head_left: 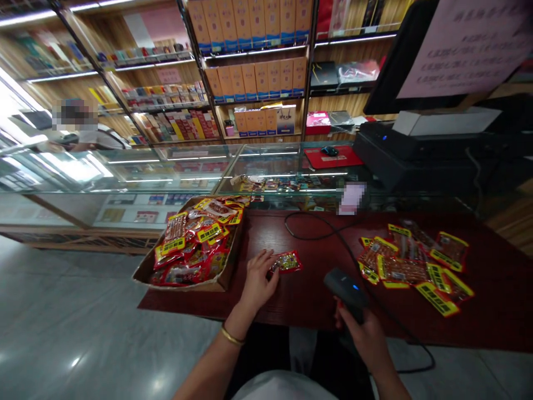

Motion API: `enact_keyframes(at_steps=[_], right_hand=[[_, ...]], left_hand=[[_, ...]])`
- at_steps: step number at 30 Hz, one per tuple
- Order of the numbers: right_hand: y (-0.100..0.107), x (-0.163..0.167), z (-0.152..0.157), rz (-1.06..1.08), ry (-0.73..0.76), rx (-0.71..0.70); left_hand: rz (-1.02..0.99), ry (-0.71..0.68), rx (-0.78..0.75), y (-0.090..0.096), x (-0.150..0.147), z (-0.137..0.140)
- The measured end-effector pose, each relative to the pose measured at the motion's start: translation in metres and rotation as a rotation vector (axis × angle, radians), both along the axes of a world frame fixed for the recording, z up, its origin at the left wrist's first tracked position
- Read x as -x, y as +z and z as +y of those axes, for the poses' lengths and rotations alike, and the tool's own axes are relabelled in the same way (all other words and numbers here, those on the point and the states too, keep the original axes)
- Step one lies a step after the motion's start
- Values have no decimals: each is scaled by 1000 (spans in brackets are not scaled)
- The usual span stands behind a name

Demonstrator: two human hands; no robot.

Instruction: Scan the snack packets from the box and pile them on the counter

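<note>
My left hand (pixel 261 279) is on a red snack packet (pixel 287 261) that lies flat on the dark red counter, its thumb and fingers closed at the packet's left end. In my right hand (pixel 366 333) is a black barcode scanner (pixel 345 289) with a small blue light, its head tilted toward the packet. Left of my left hand stands an open cardboard box (pixel 227 278) heaped with red and yellow snack packets (pixel 195 239). To the right of the scanner, several similar snack packets (pixel 408 266) lie in a loose pile.
The scanner's black cable (pixel 345 239) loops over the counter (pixel 266 228). Behind are a glass display case (pixel 175 172), a blurred-out phone-like item (pixel 352 199), a mouse (pixel 330 150) on a red mat, and a monitor (pixel 387 61). A person (pixel 95 133) is at the far left.
</note>
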State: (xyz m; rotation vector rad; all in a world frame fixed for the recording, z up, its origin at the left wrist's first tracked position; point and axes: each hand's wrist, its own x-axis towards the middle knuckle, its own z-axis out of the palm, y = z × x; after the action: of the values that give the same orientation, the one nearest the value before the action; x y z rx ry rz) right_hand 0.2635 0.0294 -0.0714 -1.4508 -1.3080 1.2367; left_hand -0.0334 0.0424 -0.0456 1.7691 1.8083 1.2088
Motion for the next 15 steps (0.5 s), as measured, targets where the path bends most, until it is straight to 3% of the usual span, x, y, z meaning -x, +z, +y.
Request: enact_keyframes(at_steps=[4, 8, 15], right_hand=[[-2, -1, 2, -1, 5, 18], [-6, -3, 5, 6, 10, 29], [4, 1, 1, -32, -4, -35]], left_hand=[[214, 204, 47, -3, -4, 6], [382, 167, 98, -5, -7, 9], [115, -17, 9, -8, 2, 3]])
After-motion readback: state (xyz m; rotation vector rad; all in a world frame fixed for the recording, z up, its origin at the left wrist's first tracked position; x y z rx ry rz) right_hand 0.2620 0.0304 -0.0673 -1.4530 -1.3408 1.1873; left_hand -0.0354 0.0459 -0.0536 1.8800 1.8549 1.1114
